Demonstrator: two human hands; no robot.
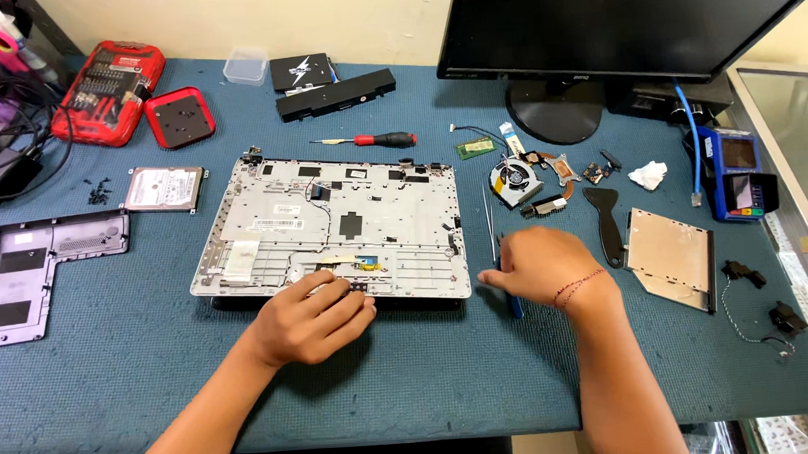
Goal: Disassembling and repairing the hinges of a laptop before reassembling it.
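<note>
A: Laptop chassis (pixel 330 226) lay upside down near the middle of the blue tabletop (pixel 135 361), closer to its front edge. Your left hand (pixel 309 319) rested on the front rim of the chassis, fingers curled around what looked like a small flat cable or connector; I could not tell if you really pinched it.

B: And the right hand (pixel 542 264)?

A: It lay flat on the tabletop just beside the right edge of the chassis, covering a blue-handled tool (pixel 515 302). Whether you grasped it or only pressed on it, I could not tell. Thin tweezers (pixel 489 221) lay just behind your fingers.

B: How should I have done this step well?

A: In my judgement, you needed to lift the cable straight and gently, holding the chassis steady, and to pry only at the latch, not at the ribbon.

B: What was hard to see?

A: Your left fingers hid the connector itself. The tool tip was under your right palm. The small black screws (pixel 100 190) near the left edge, beside the hard drive (pixel 164 188), were too small to count. The black bottom cover (pixel 29 274) was cut off at the left.
</note>
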